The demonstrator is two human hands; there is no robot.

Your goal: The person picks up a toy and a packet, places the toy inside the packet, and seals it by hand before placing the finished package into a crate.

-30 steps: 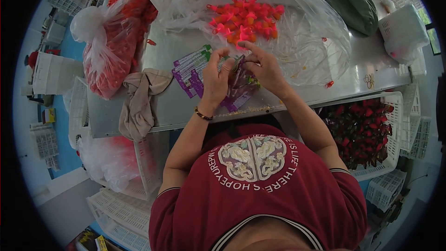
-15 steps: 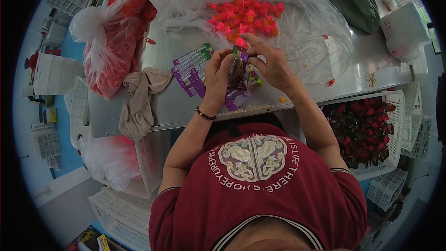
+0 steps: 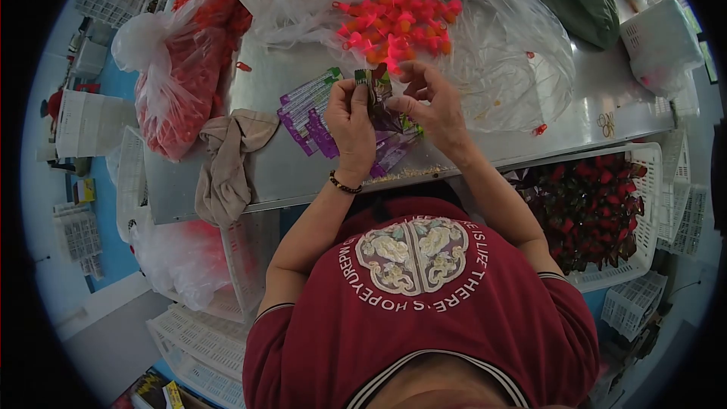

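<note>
My left hand is closed with thumb and fingers on the left edge of a small dark pouch with green and purple print, held up over the table edge. My right hand is at the pouch's right side, its fingers curved and apart, the thumb tip at the wrapper. Just beyond both hands lies a pile of bright pink-red pieces with orange parts on clear plastic. Flat purple and green printed packets are fanned out left of my left hand, and more lie under the pouch.
A clear bag of red pieces and a beige cloth are at the left. Below the table's right edge, a white crate holds dark red wrapped items. A white container and rubber bands are at the right.
The pouch and my left hand have shifted slightly left. My right hand's fingers have drawn apart from their earlier pinch at the pouch. An orange bit near the table's front edge no longer shows.
</note>
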